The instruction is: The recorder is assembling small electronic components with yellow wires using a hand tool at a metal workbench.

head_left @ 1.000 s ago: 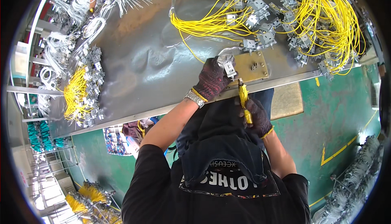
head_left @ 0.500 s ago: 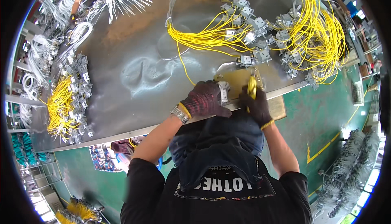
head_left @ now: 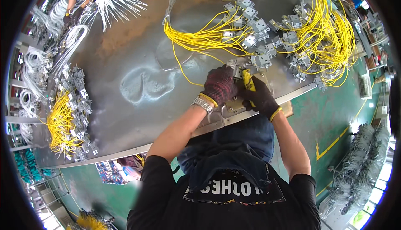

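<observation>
Aslant, yellow tool in right hand, long axis pointing apparently forward-left

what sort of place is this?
Probably a factory wiring-assembly area: a big metal workbench bears bundled yellow wires with metal fittings, and the green floor has painted yellow lines.

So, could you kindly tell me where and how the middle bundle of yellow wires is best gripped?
Probably pinch the yellow wires at their gathered left end, coming from the left: there they converge into a narrow neck, while rightward they spread toward metal fittings.
</observation>
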Tool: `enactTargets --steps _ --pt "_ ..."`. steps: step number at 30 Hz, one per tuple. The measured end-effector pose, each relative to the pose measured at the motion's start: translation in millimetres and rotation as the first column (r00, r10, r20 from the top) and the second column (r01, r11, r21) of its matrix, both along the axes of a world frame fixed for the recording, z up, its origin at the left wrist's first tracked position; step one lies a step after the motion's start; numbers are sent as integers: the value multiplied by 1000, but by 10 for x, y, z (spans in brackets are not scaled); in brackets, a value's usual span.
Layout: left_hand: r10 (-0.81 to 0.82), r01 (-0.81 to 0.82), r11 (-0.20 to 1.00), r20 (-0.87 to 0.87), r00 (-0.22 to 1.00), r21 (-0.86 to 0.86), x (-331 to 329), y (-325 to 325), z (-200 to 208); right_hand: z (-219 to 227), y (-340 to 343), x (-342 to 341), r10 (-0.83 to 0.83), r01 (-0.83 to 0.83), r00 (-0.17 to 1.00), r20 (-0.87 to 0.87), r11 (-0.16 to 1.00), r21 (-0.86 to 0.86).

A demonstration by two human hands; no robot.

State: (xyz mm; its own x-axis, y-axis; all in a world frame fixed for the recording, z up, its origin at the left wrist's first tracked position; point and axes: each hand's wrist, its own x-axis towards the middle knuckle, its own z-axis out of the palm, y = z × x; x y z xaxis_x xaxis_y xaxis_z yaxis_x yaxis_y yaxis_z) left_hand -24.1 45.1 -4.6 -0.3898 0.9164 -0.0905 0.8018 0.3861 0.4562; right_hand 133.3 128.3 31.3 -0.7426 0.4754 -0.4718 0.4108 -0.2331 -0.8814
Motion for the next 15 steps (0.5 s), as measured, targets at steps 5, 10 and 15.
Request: enactTargets --steps 5,10,15 --pt "-109 100 978 36 993 184 -15 -200 -80 -202 -224 34 -206 207 961 -187 978 -13" --pt "-190 198 973 -79 979 115 105 -466 132 -372 -350 165 -290 346 914 -284 922 173" --pt "-262 262 965 -218 940 -29 196 -627 201 -274 -290 277 -36 93 993 -109 811 577"
